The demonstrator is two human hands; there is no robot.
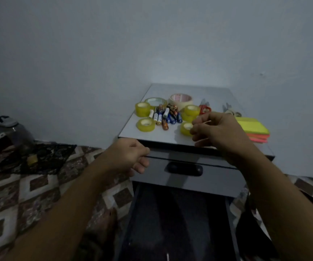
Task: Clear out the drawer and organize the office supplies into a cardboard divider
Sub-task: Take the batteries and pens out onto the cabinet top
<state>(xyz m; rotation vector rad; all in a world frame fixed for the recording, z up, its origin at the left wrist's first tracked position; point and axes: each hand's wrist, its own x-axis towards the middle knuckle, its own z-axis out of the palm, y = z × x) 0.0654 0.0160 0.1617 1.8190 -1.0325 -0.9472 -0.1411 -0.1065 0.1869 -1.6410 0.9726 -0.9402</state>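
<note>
1. On top of the small grey cabinet (170,137), a heap of mixed cylindrical batteries (166,115) lies mid-surface. We take this heap as our reference.
2. Left of the heap we note a small yellow tape roll (142,109) towards the back and a second yellow tape roll (145,124) nearer us.
3. Behind the heap and to its left stands a larger clear tape roll (155,101). Directly behind the heap is a wide cream tape roll (180,99).
4. Just right of the heap sits a third yellow tape roll (192,110). To the heap's front-right is a fourth yellow tape roll (186,128).
5. Further right lie red-handled scissors (205,108), blades pointing away from us. Beyond them is a second, pale pair of scissors (229,109), which is blurred.
6. Far right of the heap, a stack of neon sticky-note pads (253,127) lies with yellow-green over orange and pink.
7. The right hand (217,130) hovers to the heap's front-right, partly over the fourth roll. Its thumb and fingertips pinch a thin pale strand (206,122), too small for us to identify.
8. The left hand (131,157) is to the heap's front-left, at the upper left corner of the grey drawer front (217,178), which has a black oval handle (183,169). The fingers are curled, but we cannot tell whether they grip the drawer edge.
9. Far left of the heap, a grey bottle with a loop lid (18,132) stands on a brown-and-white patterned rug (29,185).
</note>
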